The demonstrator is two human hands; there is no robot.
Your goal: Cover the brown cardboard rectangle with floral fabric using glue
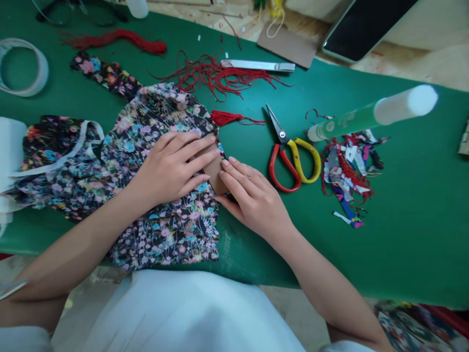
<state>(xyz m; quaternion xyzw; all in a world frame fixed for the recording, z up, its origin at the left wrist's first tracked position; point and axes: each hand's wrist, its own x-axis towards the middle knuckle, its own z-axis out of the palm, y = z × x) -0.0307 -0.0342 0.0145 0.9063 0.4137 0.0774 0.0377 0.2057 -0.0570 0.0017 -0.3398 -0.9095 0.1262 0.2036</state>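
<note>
Dark floral fabric (176,225) lies spread on the green table, with a small brown cardboard piece (216,178) on its right edge. My left hand (174,166) rests flat across the fabric and the cardboard, its fingers stretched out and slightly spread. At the cardboard's right edge, my right hand (252,195) has its fingers pressed together and its thumb lower down, gripping the edge. A small red tassel (227,117) lies just above the fingers. To the right are scissors (286,151) with one red and one yellow handle, blades partly apart.
Red threads (220,76) and metal tweezers (260,65) lie behind. A green and white glue stick (373,115) stands by a pile of scraps (350,171). Tape roll (43,68) sits at left, a red thread bundle (120,39) nearby, and a phone (366,27) at the back right.
</note>
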